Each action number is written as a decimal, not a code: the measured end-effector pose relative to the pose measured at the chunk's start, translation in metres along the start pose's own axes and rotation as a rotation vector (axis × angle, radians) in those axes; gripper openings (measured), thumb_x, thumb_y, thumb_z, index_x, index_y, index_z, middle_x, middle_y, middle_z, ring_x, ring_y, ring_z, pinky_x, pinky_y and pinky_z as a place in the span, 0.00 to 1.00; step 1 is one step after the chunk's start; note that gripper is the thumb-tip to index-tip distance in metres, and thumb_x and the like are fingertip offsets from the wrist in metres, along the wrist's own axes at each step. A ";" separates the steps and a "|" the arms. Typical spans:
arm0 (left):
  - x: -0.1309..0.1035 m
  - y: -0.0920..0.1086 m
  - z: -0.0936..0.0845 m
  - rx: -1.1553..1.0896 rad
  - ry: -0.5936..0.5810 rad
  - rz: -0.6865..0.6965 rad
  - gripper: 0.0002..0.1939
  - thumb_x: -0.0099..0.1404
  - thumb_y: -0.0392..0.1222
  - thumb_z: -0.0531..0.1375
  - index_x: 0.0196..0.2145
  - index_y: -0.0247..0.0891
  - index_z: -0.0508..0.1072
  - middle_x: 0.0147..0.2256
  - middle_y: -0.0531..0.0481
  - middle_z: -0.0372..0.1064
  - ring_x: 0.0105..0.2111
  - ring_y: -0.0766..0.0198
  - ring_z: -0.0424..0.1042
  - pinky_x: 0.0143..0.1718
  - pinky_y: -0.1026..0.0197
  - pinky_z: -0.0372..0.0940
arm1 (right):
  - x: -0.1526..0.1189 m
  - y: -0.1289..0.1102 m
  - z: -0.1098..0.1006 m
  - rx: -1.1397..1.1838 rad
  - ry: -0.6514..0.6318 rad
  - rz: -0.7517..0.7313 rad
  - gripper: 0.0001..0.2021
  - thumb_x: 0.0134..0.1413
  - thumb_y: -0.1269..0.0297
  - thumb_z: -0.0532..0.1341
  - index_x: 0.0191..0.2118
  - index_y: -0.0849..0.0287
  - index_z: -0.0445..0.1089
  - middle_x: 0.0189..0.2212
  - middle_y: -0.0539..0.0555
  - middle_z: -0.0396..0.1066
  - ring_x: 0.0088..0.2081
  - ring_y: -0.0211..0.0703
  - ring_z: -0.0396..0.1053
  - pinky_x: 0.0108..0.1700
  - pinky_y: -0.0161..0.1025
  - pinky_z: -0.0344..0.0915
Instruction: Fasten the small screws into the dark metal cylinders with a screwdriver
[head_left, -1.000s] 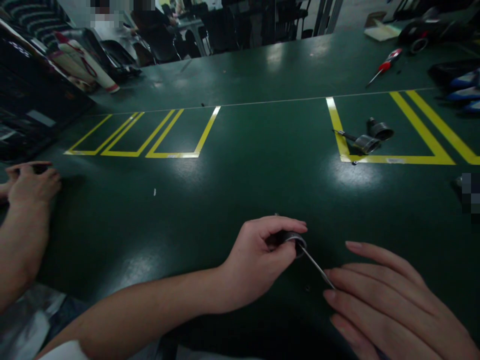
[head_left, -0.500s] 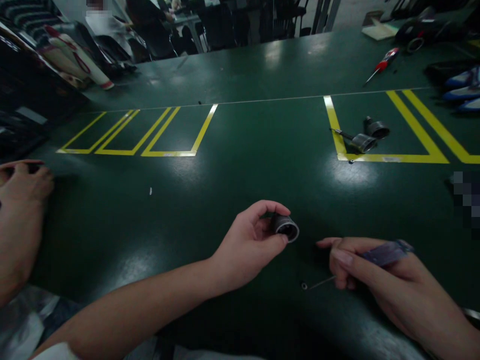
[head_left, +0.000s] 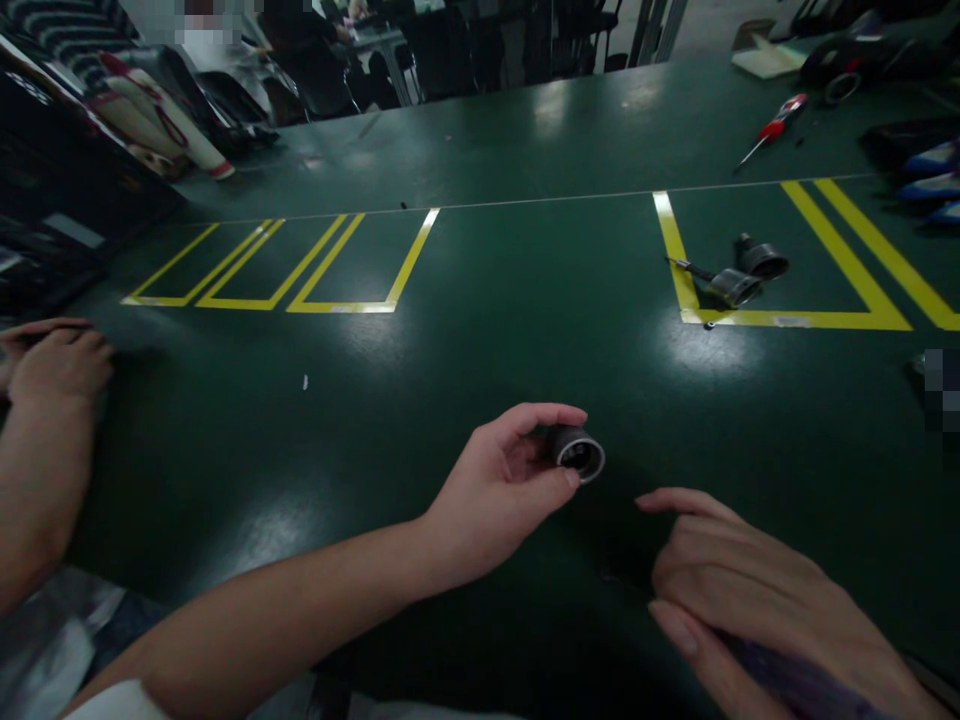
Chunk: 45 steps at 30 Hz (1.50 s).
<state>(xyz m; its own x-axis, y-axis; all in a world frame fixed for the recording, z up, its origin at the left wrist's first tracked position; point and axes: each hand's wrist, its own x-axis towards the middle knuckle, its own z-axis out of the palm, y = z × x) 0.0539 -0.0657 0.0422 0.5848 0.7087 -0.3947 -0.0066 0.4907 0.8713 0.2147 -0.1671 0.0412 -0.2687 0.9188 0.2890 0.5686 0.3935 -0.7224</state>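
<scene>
My left hand point(head_left: 506, 480) grips a short, dark metal cylinder point(head_left: 579, 455) between thumb and fingers. Its open, silver-rimmed end faces me and to the right, and small parts show inside. To the right, my right hand point(head_left: 742, 580) is closed around a screwdriver with a see-through purple handle point(head_left: 795, 680), its index finger pointing toward the cylinder. The shaft and tip cannot be made out, as the hand and blur hide them. The two hands are apart, over the green table point(head_left: 480, 330).
Two dark metal parts point(head_left: 735, 287) lie in a yellow-taped box at right, with a red screwdriver point(head_left: 776, 130) beyond. A co-worker's hand point(head_left: 64, 365) rests at the far left. Blue-handled tools point(head_left: 930, 185) lie at the right edge. A small white scrap point(head_left: 305, 382) is on the table.
My right hand has rolled palm-down and moved slightly lower, turning the purple handle toward me; the thin shaft with a small ring at its tip no longer shows clearly. My left hand stays almost still.
</scene>
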 end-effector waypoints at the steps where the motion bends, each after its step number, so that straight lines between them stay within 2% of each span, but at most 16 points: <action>1: 0.000 0.000 0.000 0.004 0.009 0.018 0.18 0.52 0.30 0.62 0.41 0.35 0.68 0.39 0.46 0.70 0.40 0.60 0.71 0.42 0.59 0.64 | 0.001 -0.001 0.000 -0.026 0.017 -0.047 0.09 0.50 0.76 0.54 0.25 0.56 0.65 0.17 0.46 0.66 0.20 0.35 0.67 0.49 0.43 0.67; 3: 0.001 -0.001 -0.001 0.019 0.019 0.051 0.16 0.52 0.30 0.62 0.40 0.35 0.68 0.42 0.46 0.69 0.40 0.61 0.71 0.42 0.59 0.65 | 0.000 -0.001 -0.002 -0.059 0.079 -0.098 0.09 0.49 0.76 0.53 0.27 0.55 0.66 0.17 0.46 0.67 0.20 0.35 0.67 0.46 0.43 0.69; 6: 0.001 -0.002 -0.002 0.041 0.013 0.088 0.14 0.53 0.30 0.62 0.39 0.34 0.68 0.42 0.45 0.69 0.39 0.62 0.71 0.42 0.59 0.65 | -0.005 0.002 -0.006 -0.090 0.146 -0.132 0.06 0.52 0.71 0.55 0.29 0.53 0.66 0.21 0.46 0.71 0.22 0.36 0.69 0.45 0.41 0.70; 9: 0.001 -0.003 -0.002 0.048 -0.001 0.105 0.14 0.53 0.29 0.62 0.39 0.34 0.69 0.42 0.45 0.70 0.40 0.62 0.71 0.43 0.59 0.65 | -0.012 0.007 -0.008 -0.143 0.176 -0.176 0.03 0.54 0.67 0.57 0.32 0.54 0.67 0.26 0.48 0.74 0.29 0.39 0.73 0.48 0.39 0.68; 13: 0.000 -0.005 0.001 0.040 -0.022 0.096 0.14 0.52 0.28 0.62 0.39 0.34 0.70 0.41 0.46 0.71 0.39 0.63 0.71 0.43 0.59 0.66 | -0.012 0.007 -0.004 -0.250 0.252 -0.191 0.06 0.55 0.68 0.56 0.37 0.57 0.68 0.31 0.53 0.75 0.39 0.44 0.73 0.48 0.40 0.69; 21: -0.001 -0.006 0.003 0.130 -0.011 0.154 0.11 0.53 0.29 0.60 0.37 0.34 0.71 0.36 0.48 0.72 0.36 0.66 0.72 0.38 0.63 0.69 | -0.004 0.001 0.001 -0.380 0.290 -0.209 0.06 0.55 0.69 0.56 0.33 0.59 0.71 0.30 0.54 0.76 0.39 0.41 0.73 0.50 0.35 0.67; 27: -0.002 -0.009 0.004 0.290 0.014 0.262 0.10 0.54 0.30 0.59 0.36 0.34 0.73 0.39 0.45 0.72 0.36 0.63 0.73 0.34 0.63 0.70 | -0.002 0.001 0.000 -0.412 0.301 -0.234 0.06 0.55 0.69 0.56 0.32 0.58 0.71 0.28 0.53 0.77 0.38 0.39 0.74 0.51 0.33 0.66; 34: -0.002 -0.009 0.005 0.412 0.076 0.359 0.10 0.54 0.28 0.57 0.33 0.33 0.75 0.38 0.44 0.73 0.36 0.62 0.74 0.32 0.63 0.71 | -0.002 -0.001 0.002 -0.423 0.251 -0.254 0.06 0.56 0.70 0.55 0.33 0.58 0.70 0.27 0.53 0.77 0.36 0.39 0.75 0.51 0.35 0.66; 45: -0.001 -0.010 0.004 0.462 0.065 0.417 0.10 0.54 0.27 0.56 0.33 0.33 0.75 0.37 0.44 0.74 0.35 0.63 0.74 0.32 0.64 0.72 | -0.002 0.001 0.003 -0.452 0.241 -0.293 0.05 0.53 0.72 0.57 0.33 0.59 0.70 0.28 0.53 0.78 0.34 0.39 0.75 0.48 0.36 0.67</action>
<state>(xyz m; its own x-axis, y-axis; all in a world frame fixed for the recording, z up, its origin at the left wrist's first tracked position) 0.0561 -0.0736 0.0348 0.5580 0.8298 0.0018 0.1359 -0.0935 0.9863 0.2135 -0.1691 0.0384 -0.3105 0.7297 0.6092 0.7864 0.5572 -0.2667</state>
